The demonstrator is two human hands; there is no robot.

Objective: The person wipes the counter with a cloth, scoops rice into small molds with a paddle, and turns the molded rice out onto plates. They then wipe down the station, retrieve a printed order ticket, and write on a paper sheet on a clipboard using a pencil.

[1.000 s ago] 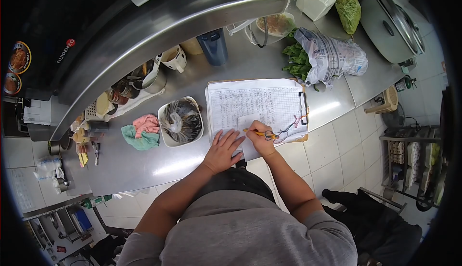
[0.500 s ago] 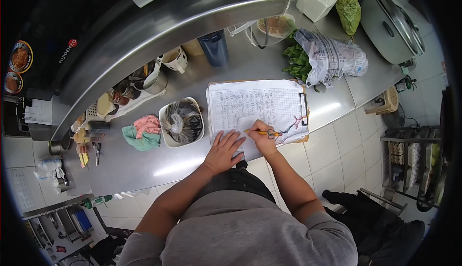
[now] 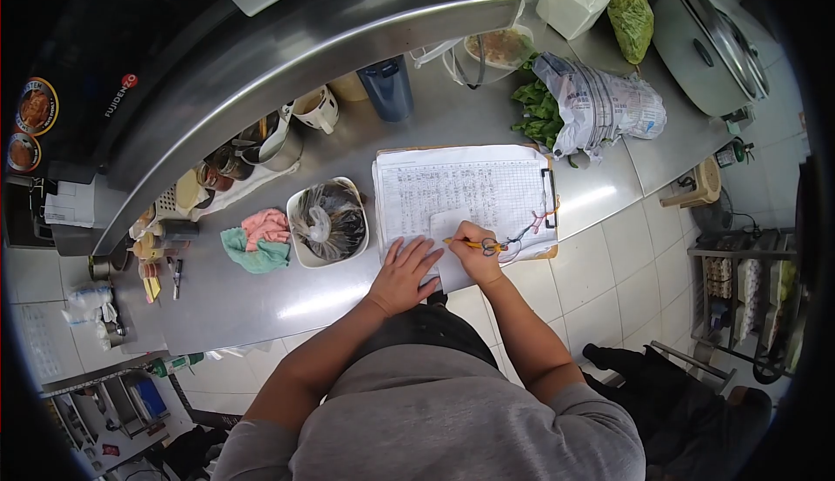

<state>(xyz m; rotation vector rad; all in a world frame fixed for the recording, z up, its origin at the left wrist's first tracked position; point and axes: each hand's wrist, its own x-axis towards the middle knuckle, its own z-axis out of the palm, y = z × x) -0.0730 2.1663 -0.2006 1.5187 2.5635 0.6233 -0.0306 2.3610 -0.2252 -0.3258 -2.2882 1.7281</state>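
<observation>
A clipboard holds written grid sheets on the steel counter. My right hand grips a yellow pencil, its tip on a small white slip that lies over the sheets. Coloured strings run from the pencil's end toward the clip. Flat on the lower left corner of the papers rests my left hand, fingers spread, beside the slip. Left of the clipboard stands a white square tub with a dark-filled plastic bag in it.
Pink and green cloths lie left of the tub. Behind are a blue tumbler, a mug and jars. Leafy greens wrapped in newspaper and a large pot stand right. A steel shelf overhangs the counter.
My right hand and the pencil have shifted very slightly down on the slip. My left hand stays in place.
</observation>
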